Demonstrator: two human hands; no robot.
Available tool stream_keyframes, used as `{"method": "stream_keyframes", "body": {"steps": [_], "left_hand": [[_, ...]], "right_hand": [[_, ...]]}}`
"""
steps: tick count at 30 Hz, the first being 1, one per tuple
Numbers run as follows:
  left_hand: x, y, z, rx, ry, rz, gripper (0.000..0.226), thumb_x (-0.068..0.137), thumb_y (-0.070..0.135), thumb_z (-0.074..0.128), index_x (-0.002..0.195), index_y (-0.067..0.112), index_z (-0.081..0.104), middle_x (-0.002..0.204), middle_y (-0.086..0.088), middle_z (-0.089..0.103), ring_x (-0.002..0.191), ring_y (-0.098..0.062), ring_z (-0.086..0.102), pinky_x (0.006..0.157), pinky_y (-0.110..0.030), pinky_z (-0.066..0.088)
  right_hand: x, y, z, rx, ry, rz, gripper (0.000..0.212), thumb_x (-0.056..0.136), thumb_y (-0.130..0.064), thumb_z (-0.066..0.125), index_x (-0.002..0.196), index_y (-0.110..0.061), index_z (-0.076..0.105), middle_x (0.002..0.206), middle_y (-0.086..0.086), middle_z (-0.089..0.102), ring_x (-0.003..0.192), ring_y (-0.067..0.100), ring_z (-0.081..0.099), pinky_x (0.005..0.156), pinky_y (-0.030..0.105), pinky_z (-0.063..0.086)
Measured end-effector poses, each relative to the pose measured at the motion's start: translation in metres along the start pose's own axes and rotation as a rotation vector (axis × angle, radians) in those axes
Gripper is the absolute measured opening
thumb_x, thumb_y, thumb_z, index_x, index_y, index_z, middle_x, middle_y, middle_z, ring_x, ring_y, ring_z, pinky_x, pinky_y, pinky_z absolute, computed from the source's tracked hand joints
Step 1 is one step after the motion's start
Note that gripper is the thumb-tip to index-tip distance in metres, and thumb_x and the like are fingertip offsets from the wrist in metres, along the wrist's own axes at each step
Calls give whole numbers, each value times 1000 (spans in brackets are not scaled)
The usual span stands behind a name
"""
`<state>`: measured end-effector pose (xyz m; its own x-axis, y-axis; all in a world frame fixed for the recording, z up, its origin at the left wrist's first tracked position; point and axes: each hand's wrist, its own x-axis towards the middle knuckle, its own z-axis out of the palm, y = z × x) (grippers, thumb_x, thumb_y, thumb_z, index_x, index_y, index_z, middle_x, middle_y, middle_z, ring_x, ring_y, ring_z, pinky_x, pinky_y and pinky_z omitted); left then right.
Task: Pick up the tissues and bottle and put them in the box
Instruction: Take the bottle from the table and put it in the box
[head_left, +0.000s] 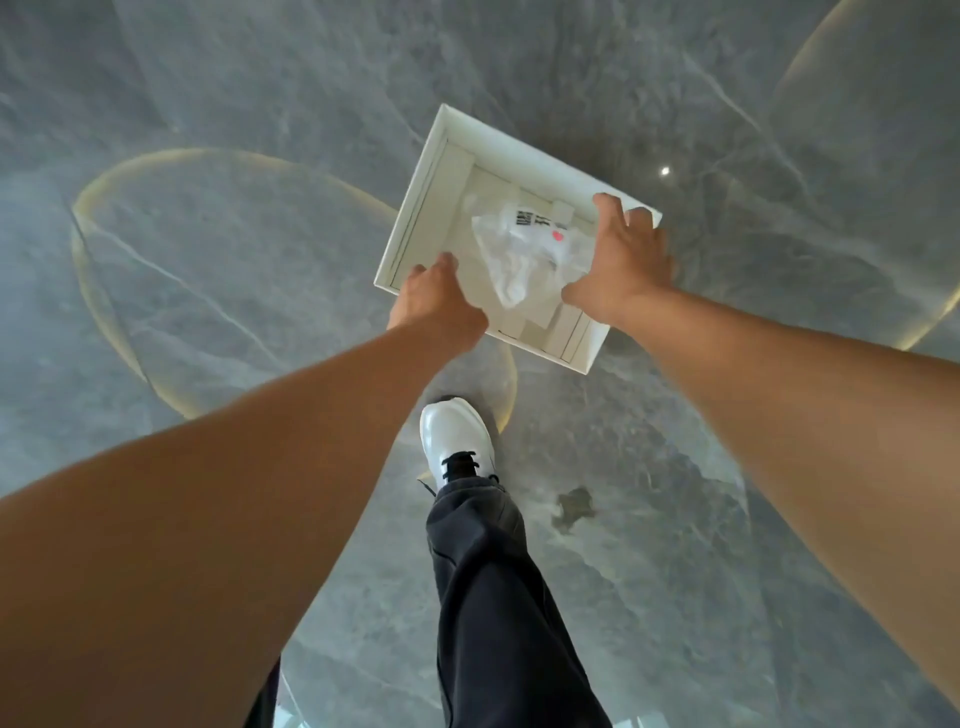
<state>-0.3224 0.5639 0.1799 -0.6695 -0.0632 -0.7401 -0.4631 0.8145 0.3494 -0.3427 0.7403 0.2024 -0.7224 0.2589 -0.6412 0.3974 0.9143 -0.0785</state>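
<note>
A person holds one open white box (423, 208) above a grey marble floor (208, 260), both bare arms stretched forward and down. The left hand (439, 299) is closed over the box's near-left edge, fingers curled onto the rim. The right hand (621, 262) grips the right-hand wall, thumb spread along the near side and fingers wrapped over the top. Inside lies one clear plastic tissue packet (524, 249), crumpled, with a printed label. One white shoe (457, 439) and one dark trouser leg (498, 597) show below.
</note>
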Motion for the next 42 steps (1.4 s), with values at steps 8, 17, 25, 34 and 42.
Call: {"method": "stream_keyframes", "body": {"steps": [8,17,25,34,42], "left_hand": [[-26,-117,-87,28,7,-63,33,70,16,58,102,23,59,113,-6,56,100,-27,57,78,-32,47],[-77,-320,-214,-76,85,-171,38,73,18,55,111,18,60,118,-10,58,112,-32,55,91,-42,49],[-168,-586,-294,-293,171,-458,33,73,20,57,105,15,63,113,-13,63,108,-33,58,89,-39,50],[-245,-767,-318,-522,188,-784,30,75,14,57,104,11,62,102,-13,60,90,-29,58,72,-34,49],[-170,-845,-273,-727,292,-879,41,73,17,60,114,21,53,112,-10,53,100,-31,53,79,-40,50]], "right_hand": [[-33,-102,-2,-180,-117,-199,59,79,-19,64,132,-14,38,131,13,45,124,36,40,90,43,44],[-115,-331,79,-387,-216,-438,43,80,-21,62,121,-11,54,124,18,57,117,37,52,93,37,46],[-256,-594,212,-548,-368,-763,40,78,-23,61,118,-17,57,117,16,65,108,32,61,89,34,48],[-372,-776,310,-662,-442,-987,42,80,-24,58,121,-18,51,122,15,60,114,33,55,89,35,46],[-369,-851,444,-883,-501,-1153,48,82,-23,58,128,-20,45,127,13,50,117,36,49,93,42,45]]}}
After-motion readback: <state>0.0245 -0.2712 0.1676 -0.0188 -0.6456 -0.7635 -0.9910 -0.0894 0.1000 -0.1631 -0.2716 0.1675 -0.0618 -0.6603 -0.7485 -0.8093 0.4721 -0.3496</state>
